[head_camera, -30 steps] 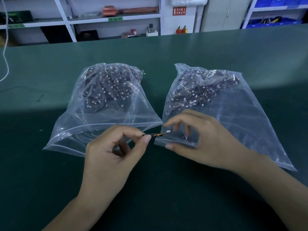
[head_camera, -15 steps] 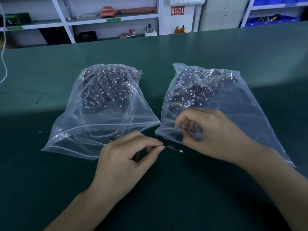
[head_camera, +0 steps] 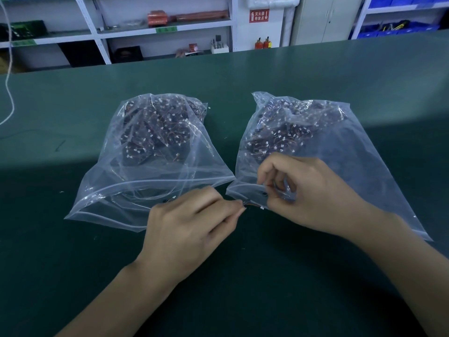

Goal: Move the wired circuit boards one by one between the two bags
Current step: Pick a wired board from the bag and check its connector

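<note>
Two clear plastic bags lie side by side on the green table, each with a heap of dark wired circuit boards at its far end. My left hand point(head_camera: 194, 224) pinches one wired circuit board point(head_camera: 252, 206) by its thin orange wires, the white connector pointing at the mouth of the right bag point(head_camera: 364, 166). My right hand point(head_camera: 313, 190) pinches the near lip of that bag at its mouth. The left bag point(head_camera: 136, 181) lies with its mouth towards me, just beyond my left hand.
The green table point(head_camera: 73, 276) stretches wide around both bags. A white cable point(head_camera: 9, 93) hangs at the far left. Behind the table stand white shelves point(head_camera: 158, 30) with boxes and blue bins point(head_camera: 398, 27).
My left hand carried the wired board down off the gap between the bags, then right to the right bag's mouth. My right hand let go of the board's connector and took the bag's lip.
</note>
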